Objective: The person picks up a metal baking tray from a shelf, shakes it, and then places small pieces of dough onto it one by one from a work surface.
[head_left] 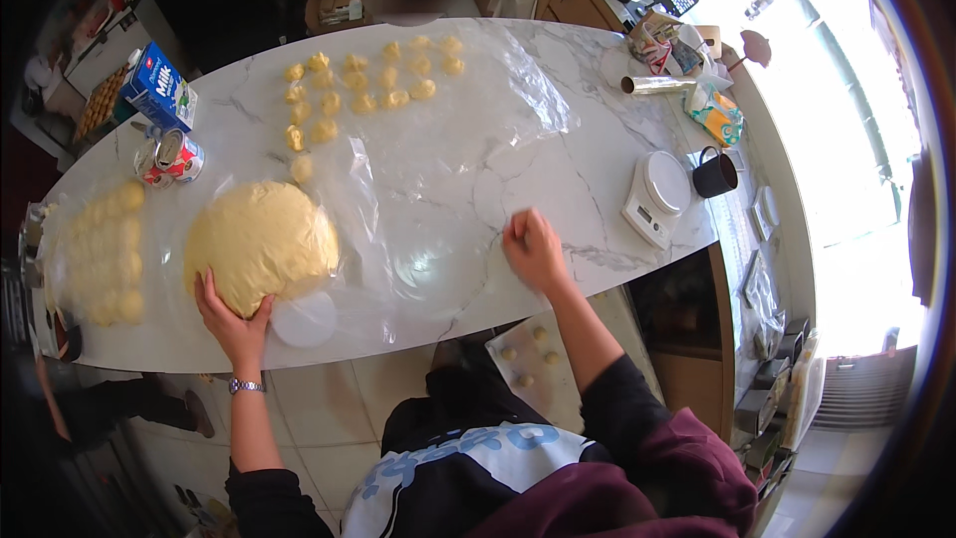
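Note:
A big mound of yellow dough (264, 239) sits on the left part of the marble table. My left hand (232, 324) rests against its near edge, fingers and thumb spread on the surface. Over the bare marble to the right, my right hand (534, 247) is closed, its fingers curled in; whether anything is inside cannot be seen. Rows of small yellow dough pieces (357, 81) lie on clear plastic sheet (528, 110) at the far side. A pale dough ball (302, 170) lies just beyond the mound. Beside my left hand is a white round disc (304, 319).
More dough balls (105, 254) lie under plastic at the far left. Cans (179, 154) and a blue milk carton (159, 88) stand behind them. On the right are a white kitchen scale (658, 197), a dark mug (714, 174) and a foil roll (657, 85). Below the table, a tray (528, 369) holds dough balls.

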A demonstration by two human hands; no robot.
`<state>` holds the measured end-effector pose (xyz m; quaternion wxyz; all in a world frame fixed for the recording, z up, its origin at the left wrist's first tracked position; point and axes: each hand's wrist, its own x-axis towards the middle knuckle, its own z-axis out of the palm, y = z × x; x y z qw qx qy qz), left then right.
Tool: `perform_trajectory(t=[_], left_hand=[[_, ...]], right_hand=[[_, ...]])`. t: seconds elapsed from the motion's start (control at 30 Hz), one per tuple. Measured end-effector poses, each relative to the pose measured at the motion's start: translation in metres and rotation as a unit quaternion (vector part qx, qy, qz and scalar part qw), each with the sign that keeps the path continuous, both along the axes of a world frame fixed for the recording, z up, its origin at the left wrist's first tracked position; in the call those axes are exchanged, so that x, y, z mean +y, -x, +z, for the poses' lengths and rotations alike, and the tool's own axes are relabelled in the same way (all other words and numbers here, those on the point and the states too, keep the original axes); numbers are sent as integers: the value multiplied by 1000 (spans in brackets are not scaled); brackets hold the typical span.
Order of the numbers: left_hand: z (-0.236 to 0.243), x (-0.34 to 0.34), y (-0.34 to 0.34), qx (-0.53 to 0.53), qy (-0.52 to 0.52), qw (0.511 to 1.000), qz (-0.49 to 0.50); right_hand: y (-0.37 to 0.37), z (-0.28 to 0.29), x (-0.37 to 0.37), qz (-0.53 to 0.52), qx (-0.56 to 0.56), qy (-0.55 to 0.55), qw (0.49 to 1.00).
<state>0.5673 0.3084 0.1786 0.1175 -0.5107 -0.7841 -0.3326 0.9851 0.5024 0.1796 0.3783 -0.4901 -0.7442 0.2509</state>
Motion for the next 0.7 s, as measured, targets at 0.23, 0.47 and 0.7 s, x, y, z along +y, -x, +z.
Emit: perform_trajectory(t=[0.23, 0.47, 0.7], left_hand=[[-1, 7, -7, -10, -4, 1000, -1], [0, 0, -1, -12, -5, 1000, 15], [-1, -1, 1, 4, -8, 1000, 4]], right_hand=[[-59, -1, 37, -61, -82, -92, 990], [-34, -4, -41, -42, 29, 21, 998], [-59, 30, -4, -38, -63, 101, 992]])
